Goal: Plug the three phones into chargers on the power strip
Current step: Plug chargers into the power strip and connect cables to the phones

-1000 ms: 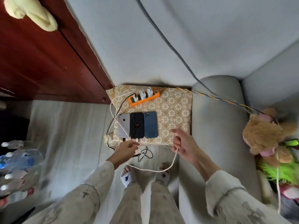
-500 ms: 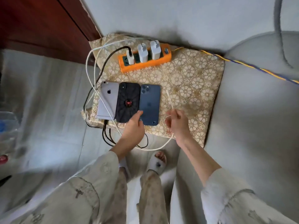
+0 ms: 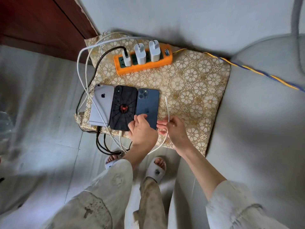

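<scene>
Three phones lie face down, side by side and touching, on a gold floral cushion (image 3: pixel 194 83): a silver phone (image 3: pixel 102 104) leftmost, a black phone with a red spider case (image 3: pixel 123 108) in the middle, a dark blue phone (image 3: pixel 148 104) on the right. Behind them, near the wall, an orange power strip (image 3: pixel 143 63) carries three white chargers (image 3: pixel 140 53) in a row. White and black cables loop off the cushion's left edge; one white cable crosses the silver phone's back. The left hand (image 3: pixel 142 131) rests on the near end of the blue phone, fingers spread across its lower corner, pressing rather than gripping as far as I can tell. The right hand (image 3: pixel 173 129), just beside it, pinches a white cable (image 3: pixel 167 109), whose free plug end stands up past the fingers, to the right of the blue phone and apart from it.
</scene>
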Motion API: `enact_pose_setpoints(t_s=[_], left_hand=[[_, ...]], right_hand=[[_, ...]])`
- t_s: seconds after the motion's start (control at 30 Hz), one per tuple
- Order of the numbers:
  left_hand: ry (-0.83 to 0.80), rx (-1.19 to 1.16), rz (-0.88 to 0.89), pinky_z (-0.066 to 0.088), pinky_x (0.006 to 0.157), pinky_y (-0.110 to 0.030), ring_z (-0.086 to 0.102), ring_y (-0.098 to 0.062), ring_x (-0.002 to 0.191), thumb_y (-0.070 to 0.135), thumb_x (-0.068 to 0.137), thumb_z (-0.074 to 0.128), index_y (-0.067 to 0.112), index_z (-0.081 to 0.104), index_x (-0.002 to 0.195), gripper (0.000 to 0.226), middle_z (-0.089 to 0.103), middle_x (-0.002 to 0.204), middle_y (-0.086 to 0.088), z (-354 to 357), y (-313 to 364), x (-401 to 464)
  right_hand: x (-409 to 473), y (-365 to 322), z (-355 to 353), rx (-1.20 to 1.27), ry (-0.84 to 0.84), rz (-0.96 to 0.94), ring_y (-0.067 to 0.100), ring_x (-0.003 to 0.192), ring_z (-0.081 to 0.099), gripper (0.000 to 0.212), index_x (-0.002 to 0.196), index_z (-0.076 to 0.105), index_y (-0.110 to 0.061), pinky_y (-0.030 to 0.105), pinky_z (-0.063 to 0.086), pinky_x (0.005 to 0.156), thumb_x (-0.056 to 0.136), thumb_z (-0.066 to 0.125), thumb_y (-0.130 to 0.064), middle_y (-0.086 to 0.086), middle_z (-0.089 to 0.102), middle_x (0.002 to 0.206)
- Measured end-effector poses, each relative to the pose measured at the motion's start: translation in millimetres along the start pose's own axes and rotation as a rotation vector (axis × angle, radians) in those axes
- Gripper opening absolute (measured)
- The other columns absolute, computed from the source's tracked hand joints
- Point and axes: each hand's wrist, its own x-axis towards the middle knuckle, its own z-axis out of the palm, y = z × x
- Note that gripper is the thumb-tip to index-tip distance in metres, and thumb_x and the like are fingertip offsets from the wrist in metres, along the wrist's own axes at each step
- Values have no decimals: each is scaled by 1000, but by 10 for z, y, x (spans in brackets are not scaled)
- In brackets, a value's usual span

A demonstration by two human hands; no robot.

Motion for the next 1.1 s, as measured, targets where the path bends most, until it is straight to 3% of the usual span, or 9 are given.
enact_pose_setpoints(t_s=[0.1, 0.23, 0.33, 0.43, 0.67, 0.83, 0.93, 1.0, 1.1], left_hand=[[43, -107, -43, 25, 107, -43, 25, -30, 128, -6, 78, 36, 9, 36, 127, 51, 38, 135, -13, -52, 7, 31], [41, -251, -96, 36, 106, -44, 38, -33, 123, 0, 85, 40, 4, 34, 132, 48, 33, 136, -17, -75, 11, 141], [6, -407, -258, 43, 91, -33, 47, -32, 116, 6, 84, 47, 5, 40, 130, 46, 43, 133, -16, -44, 55, 287], [17, -357, -330, 45, 96, -40, 49, -33, 115, 17, 83, 56, 3, 46, 122, 42, 46, 129, -17, 6, 97, 406], [-35, -403, -225, 47, 96, -41, 56, -31, 109, 21, 86, 58, 0, 60, 109, 31, 61, 118, -16, -29, 52, 479], [-66, -400, -143, 48, 73, -34, 56, -27, 87, 16, 88, 56, 4, 58, 106, 22, 60, 97, -13, -87, 126, 448], [-108, -676, -202, 52, 76, -36, 59, -24, 88, 12, 90, 53, 6, 56, 103, 15, 62, 99, -10, -198, 68, 408], [-165, -942, -261, 54, 70, -30, 61, -19, 85, 10, 92, 50, 6, 56, 100, 12, 64, 96, -5, -279, 10, 360], [-224, -1245, -320, 57, 59, -25, 63, -15, 83, 8, 93, 46, 6, 57, 101, 14, 65, 94, -4, -405, -85, 320]], right_hand=[[-8, -41, -32, 1, -11, -2, 13, 94, 63, 28, 85, 48, -15, 24, 51, 68, 90, 27, 3, 7, 64, 98], [-23, -77, -72, -5, 8, 24, 16, 95, 64, 20, 86, 50, -17, 22, 50, 63, 94, 36, -6, 8, 65, 103], [-33, -105, -165, 4, 20, 26, 15, 94, 65, 13, 88, 52, -16, 22, 53, 65, 96, 41, -14, 5, 65, 102], [-42, -123, -256, 9, 27, 12, 10, 88, 66, 18, 87, 52, -13, 21, 55, 64, 97, 38, -16, 2, 66, 97], [-72, -86, -299, 57, 34, 10, 3, 81, 66, 18, 89, 56, -12, 15, 53, 53, 96, 40, -8, -2, 67, 90], [-138, -35, -280, 159, 40, 30, 14, 77, 69, 21, 100, 56, -10, 19, 54, 58, 92, 40, 1, 8, 68, 89], [-191, -30, -310, 300, 67, 36, 15, 57, 59, 17, 95, 59, -7, 25, 45, 56, 88, 47, 3, 7, 69, 69], [-237, -10, -331, 319, -3, 27, 11, 47, 47, 12, 91, 61, -13, 27, 34, 55, 91, 49, -11, 0, 62, 54], [-344, 13, -312, 107, -132, -68, 8, 41, 32, 25, 94, 65, -19, 28, 25, 50, 94, 44, -33, -10, 45, 44]])
